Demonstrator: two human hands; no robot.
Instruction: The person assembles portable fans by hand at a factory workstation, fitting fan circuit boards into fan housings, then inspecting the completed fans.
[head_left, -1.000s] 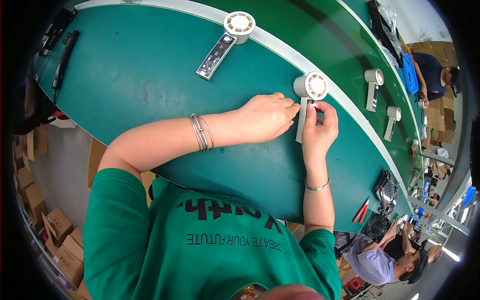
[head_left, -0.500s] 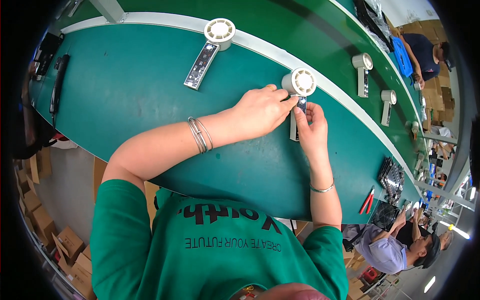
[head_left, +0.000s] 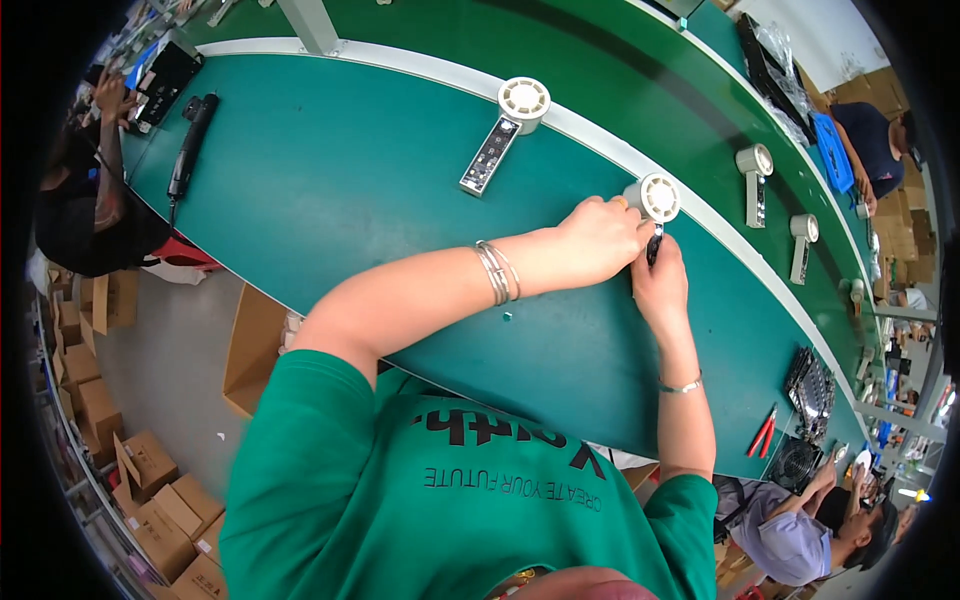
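A white handheld fan [head_left: 660,197] with a round, slotted head lies between my hands, its head pointing away from me. My left hand [head_left: 605,240] is closed at the neck, its fingertips on the top of the handle just below the head. My right hand [head_left: 662,290] is wrapped round the handle from the right. Most of the handle is hidden by my fingers; a dark strip of it shows between them. To the left lies a second fan [head_left: 490,155], its handle uncovered and a circuit board visible.
A black electric screwdriver [head_left: 192,145] lies at the table's left end. Red-handled pliers [head_left: 763,432] and a stack of black parts [head_left: 810,390] lie at the right. Beyond the white rail [head_left: 420,72], more fans [head_left: 755,185] rest on a green belt. Co-workers sit at both ends.
My view has swung left, so everything sits farther right and a co-worker shows at the far left. My right hand now covers more of the fan's handle.
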